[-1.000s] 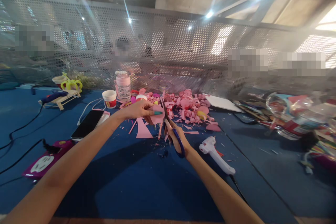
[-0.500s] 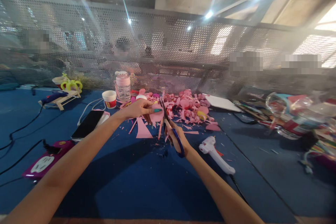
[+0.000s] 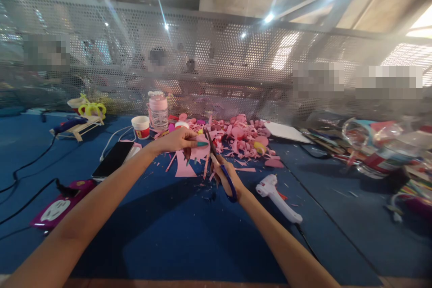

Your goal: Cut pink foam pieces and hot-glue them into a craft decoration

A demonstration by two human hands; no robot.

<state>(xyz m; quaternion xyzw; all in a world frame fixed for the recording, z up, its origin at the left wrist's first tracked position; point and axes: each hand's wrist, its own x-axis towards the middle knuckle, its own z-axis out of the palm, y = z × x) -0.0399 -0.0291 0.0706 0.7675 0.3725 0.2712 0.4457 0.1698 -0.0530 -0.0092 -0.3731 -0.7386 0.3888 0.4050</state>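
Between the thumb and fingers of my left hand (image 3: 180, 140) is a piece of pink paper (image 3: 201, 150), its edge at the scissor blades. My right hand (image 3: 227, 175) grips dark blue-handled scissors (image 3: 230, 185), blades pointing up and away, slightly parted beside the paper. Behind both hands spreads a heap of pink paper scraps (image 3: 238, 132) with rounded pieces and curled strips. A larger pink offcut (image 3: 185, 165) lies flat below my left hand. To the right of my right hand rests a white glue gun (image 3: 278, 198).
At left are a phone (image 3: 114, 159), a paper cup (image 3: 141, 127), a clear bottle with a pink lid (image 3: 158, 110), a purple power strip (image 3: 62, 204) and a blue tool on a wooden stand (image 3: 70, 124). Plastic containers (image 3: 374, 153) stand at right. A perforated metal screen (image 3: 222, 63) rises behind.
The pink paper has turned and shifted slightly left and down in my left hand. The scissor tips have moved a little left. Everything else on the table stays in place.
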